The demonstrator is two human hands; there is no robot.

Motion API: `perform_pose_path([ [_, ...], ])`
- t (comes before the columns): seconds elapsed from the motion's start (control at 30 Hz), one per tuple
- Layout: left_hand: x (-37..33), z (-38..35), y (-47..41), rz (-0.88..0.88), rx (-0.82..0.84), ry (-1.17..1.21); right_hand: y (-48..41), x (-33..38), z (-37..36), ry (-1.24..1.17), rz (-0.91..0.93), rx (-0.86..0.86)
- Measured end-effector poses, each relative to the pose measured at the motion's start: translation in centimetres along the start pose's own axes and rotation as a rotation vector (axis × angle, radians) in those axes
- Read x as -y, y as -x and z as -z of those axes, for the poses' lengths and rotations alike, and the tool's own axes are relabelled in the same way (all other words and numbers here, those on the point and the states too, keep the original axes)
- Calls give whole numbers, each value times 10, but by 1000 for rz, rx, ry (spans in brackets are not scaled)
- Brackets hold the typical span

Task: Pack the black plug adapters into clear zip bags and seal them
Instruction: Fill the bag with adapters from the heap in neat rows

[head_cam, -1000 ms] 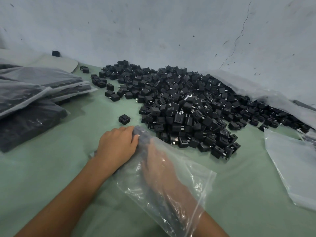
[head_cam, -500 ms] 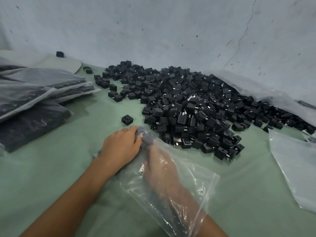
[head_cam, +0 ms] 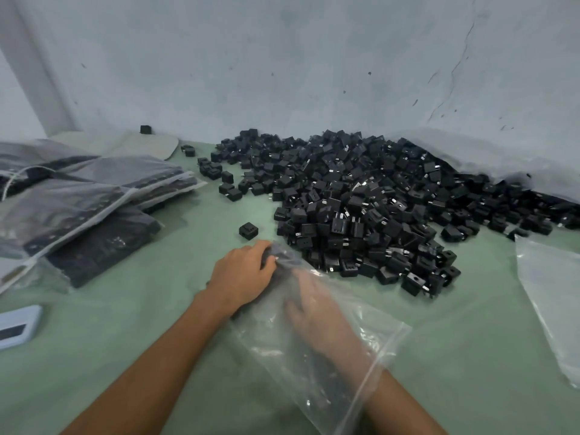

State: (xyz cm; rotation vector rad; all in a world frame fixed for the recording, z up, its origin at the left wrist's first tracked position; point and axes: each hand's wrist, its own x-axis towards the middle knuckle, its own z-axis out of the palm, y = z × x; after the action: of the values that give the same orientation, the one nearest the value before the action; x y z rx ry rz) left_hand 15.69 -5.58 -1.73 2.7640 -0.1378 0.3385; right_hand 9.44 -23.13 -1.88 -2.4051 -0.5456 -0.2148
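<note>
head view: left hand (head_cam: 241,274) grips the far end of the bag (head_cam: 370,337) on the green table (head_cam: 470,340). right hand (head_cam: 317,312) is inside the bag, fingers blurred, so its grip cannot be told. adapters (head_cam: 361,202) are heaped just beyond.

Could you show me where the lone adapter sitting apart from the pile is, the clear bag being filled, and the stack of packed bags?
Lone adapter (head_cam: 248,230): head view, on its top face.
Clear bag (head_cam: 387,332): head view, on its open right edge.
Packed bags (head_cam: 78,196): head view, on the top bag's film.
</note>
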Motion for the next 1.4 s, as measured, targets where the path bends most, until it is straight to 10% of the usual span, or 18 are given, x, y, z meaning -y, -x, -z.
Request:
perform_pose_path([
  [0.43,-17,1,-7,-7,-35,-129,78,-27,52,-99,-58,304],
  [0.6,-29,4,-4,-24,-122,-274,115,-59,135,-325,-301,42],
  [0.73,-61,20,21,8,-133,-43,67,-108,158,42,-363,-284],
  [1.03,-110,32,124,-193,-36,208,47,-135,115,263,-355,-203],
  [1.4,-145,30,150,-379,105,2,113,-92,143,-1386,-609,-389],
])
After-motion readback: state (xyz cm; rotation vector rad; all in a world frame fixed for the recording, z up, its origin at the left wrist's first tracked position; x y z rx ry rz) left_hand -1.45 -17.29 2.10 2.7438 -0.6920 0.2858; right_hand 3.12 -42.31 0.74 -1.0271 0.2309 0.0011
